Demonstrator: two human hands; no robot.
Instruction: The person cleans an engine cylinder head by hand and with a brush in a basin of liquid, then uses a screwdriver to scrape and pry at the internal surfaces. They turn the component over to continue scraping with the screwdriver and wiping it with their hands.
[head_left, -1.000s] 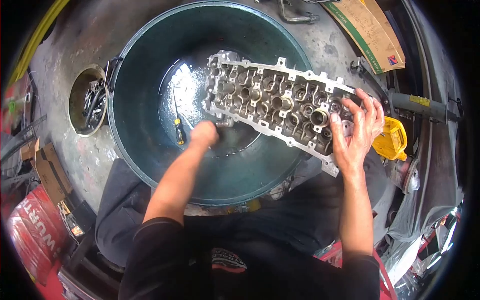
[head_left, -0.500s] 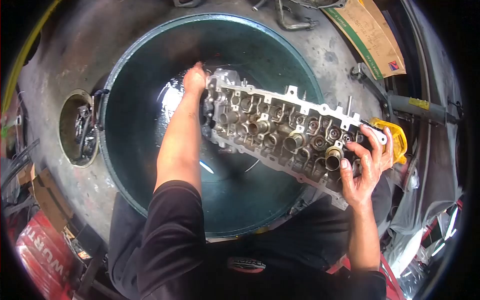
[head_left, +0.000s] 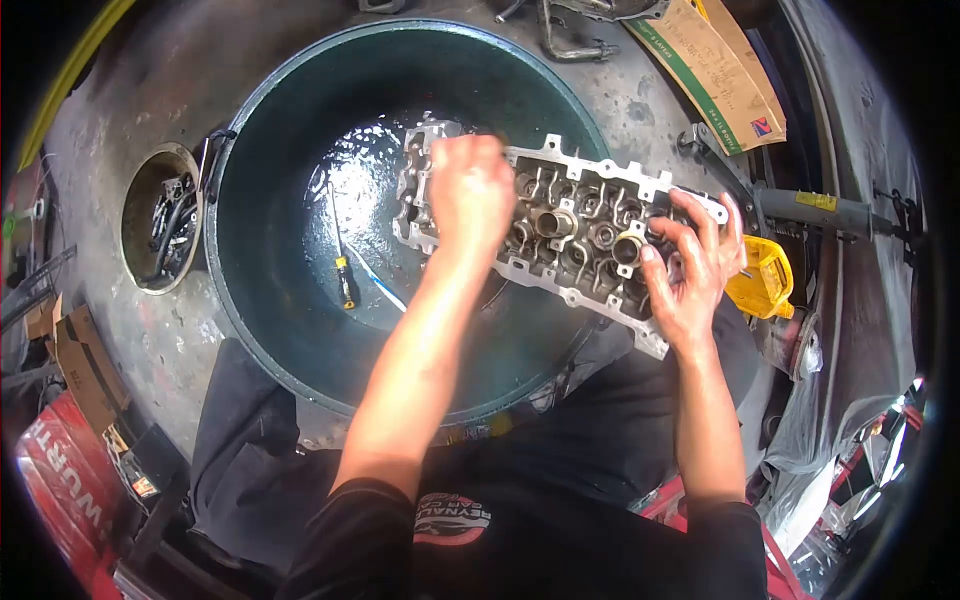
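Note:
A metal cylinder head lies tilted across the right side of a large dark green tub, its valve side facing up. My right hand grips its right end, thumb on the near side and fingers over the far edge. Over the left part of the cylinder head is my left hand, slightly blurred, its fingers curled downward. Whatever those fingers hold is hidden. Inside the tub lie a screwdriver with a yellow and black handle and a thin blue-white stick, near shiny liquid.
Left of the tub stands a metal bowl of small parts. A yellow plastic container sits beyond my right hand. Flattened cardboard and a grey bar are at the right. A red box is at lower left.
My left hand has moved from the cylinder head's far left end to above its left part. The screwdriver has come into view. The view has shifted slightly, with my right hand still on the head.

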